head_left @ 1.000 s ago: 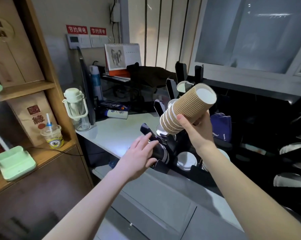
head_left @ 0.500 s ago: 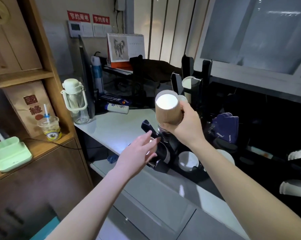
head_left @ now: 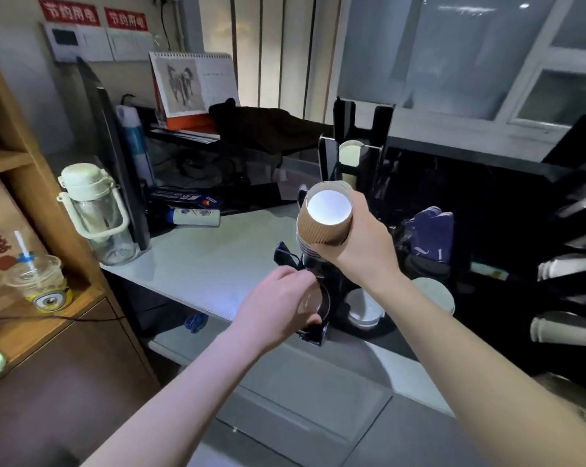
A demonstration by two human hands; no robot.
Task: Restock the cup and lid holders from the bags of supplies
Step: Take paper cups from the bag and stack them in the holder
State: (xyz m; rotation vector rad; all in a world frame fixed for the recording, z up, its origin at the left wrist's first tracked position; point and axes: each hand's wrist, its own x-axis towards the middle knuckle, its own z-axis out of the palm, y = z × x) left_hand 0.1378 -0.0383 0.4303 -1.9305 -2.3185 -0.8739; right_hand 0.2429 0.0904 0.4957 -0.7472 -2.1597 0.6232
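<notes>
Above the black holder (head_left: 322, 305), a stack of ribbed brown cups (head_left: 325, 220) is gripped by the right hand (head_left: 365, 244); the holder's front is clasped by the left hand (head_left: 278, 301). Red wall signs (head_left: 92, 15) are blurred, unreadable.

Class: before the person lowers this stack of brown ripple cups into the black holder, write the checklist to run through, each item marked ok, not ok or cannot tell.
1. Right hand has a firm grip on the stack of brown cups: ok.
2. Stack is bottom-up, mouths down: ok.
3. Left hand steadies the black holder: ok.
4. Stack sits right over the slot: cannot tell.
5. Slot has room for the stack: cannot tell.
</notes>
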